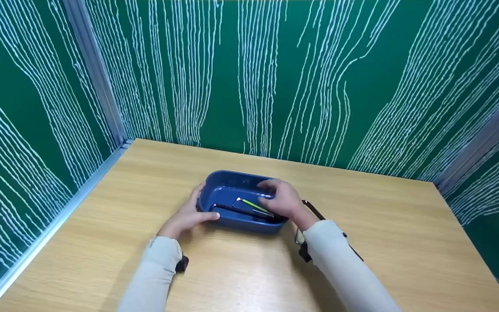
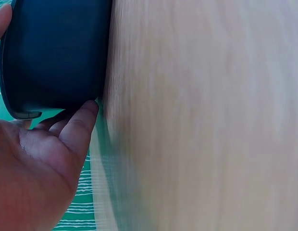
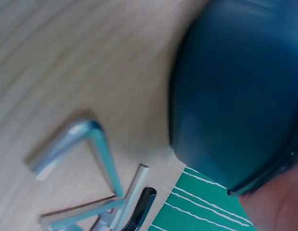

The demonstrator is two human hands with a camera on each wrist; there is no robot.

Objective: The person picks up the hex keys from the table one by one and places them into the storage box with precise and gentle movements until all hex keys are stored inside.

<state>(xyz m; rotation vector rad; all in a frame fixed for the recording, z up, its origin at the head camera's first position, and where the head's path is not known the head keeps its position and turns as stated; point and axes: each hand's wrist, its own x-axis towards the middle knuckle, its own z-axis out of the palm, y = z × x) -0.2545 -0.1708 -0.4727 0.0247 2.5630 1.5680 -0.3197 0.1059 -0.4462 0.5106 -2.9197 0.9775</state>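
Nearest, two pale-sleeved forearms [image 1: 147, 275] reach in over the wooden table [image 1: 241, 277], with a wide stretch of wood between them. Beyond them sits the blue box [image 1: 245, 224], well apart from the table's left and right edges, with more room rightward. The left hand [image 1: 189, 215] grips its left end, thumb over the near rim. A black hex key [image 1: 243, 211] and a yellow-green one [image 1: 254, 205] lie inside along the near wall. The right hand [image 1: 285, 199] dips into the right end; whether it holds anything, I cannot tell. Just right of the box, silver hex keys [image 3: 62, 148] lie on the table, partly beneath the forearm. A narrower strip of wood separates the far rim from the green wall [image 1: 223, 86].
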